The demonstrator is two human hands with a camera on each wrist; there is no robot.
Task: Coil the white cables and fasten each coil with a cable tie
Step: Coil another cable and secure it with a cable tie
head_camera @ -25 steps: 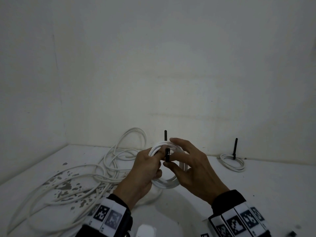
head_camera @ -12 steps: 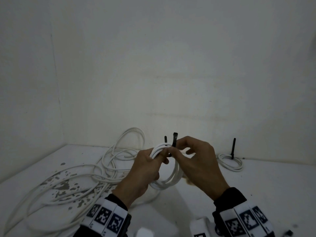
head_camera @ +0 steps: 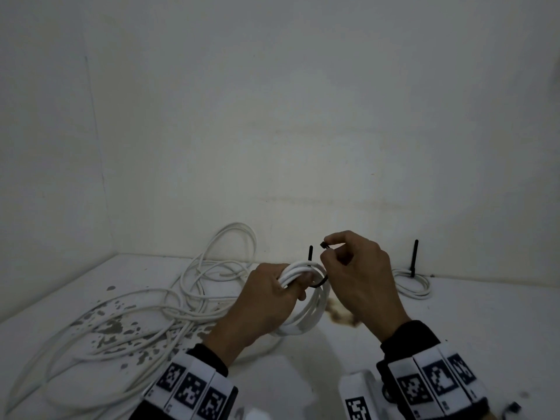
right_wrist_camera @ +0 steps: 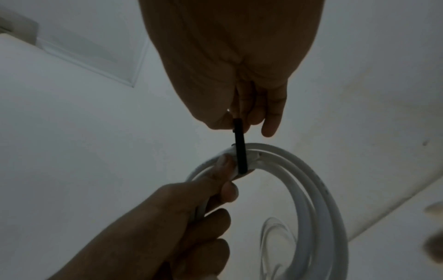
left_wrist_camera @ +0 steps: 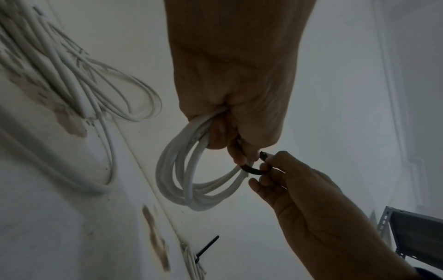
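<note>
My left hand (head_camera: 272, 294) grips a small coil of white cable (head_camera: 315, 307) at its top, held above the table. A black cable tie (head_camera: 319, 283) loops under the gripped strands. My right hand (head_camera: 328, 248) pinches the tie's head end just above the coil, and the tie's other end sticks up behind the coil. In the left wrist view the coil (left_wrist_camera: 182, 181) hangs from the left hand (left_wrist_camera: 236, 121) and the tie (left_wrist_camera: 251, 170) curves to the right hand (left_wrist_camera: 267, 166). In the right wrist view the tie (right_wrist_camera: 240, 149) crosses the coil (right_wrist_camera: 309, 180) below the right hand (right_wrist_camera: 239, 117).
A loose tangle of white cable (head_camera: 145, 310) sprawls over the stained table's left part. A tied coil (head_camera: 413, 283) with an upright black tie lies at the back right against the wall. A brown stain (head_camera: 339, 313) marks the table under my right hand.
The right hand has lifted the tie's head end up and to the right, away from the coil. The left hand keeps its grip on the coil, which has tilted slightly.
</note>
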